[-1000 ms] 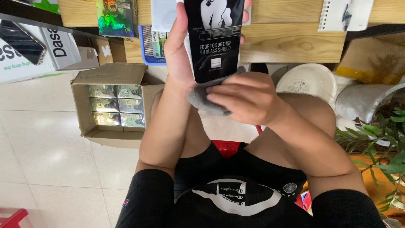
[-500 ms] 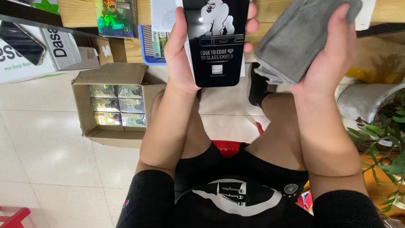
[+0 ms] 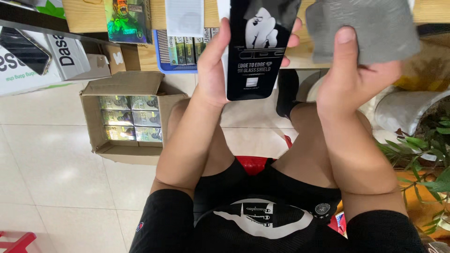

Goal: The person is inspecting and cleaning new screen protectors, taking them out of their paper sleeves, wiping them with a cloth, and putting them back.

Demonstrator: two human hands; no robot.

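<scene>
You sit on a red stool (image 3: 253,164) over a pale tiled floor (image 3: 56,173), facing a wooden worktop (image 3: 154,14) along the far edge. To your left on the floor stands an open cardboard carton (image 3: 126,119) packed with small shiny boxes.

Your left hand (image 3: 215,70) is wrapped around a flat black package (image 3: 258,47), thumb on the near face and fingertips curled round its right edge. The package stands upright, its long axis running near to far, and it sits just left of your right hand (image 3: 351,77).

That right hand is closed on a folded grey cloth (image 3: 365,28), thumb pressed onto its face. Cloth and package are near each other but apart.

The package is glossy black with a white fist graphic and pale lettering.
</scene>
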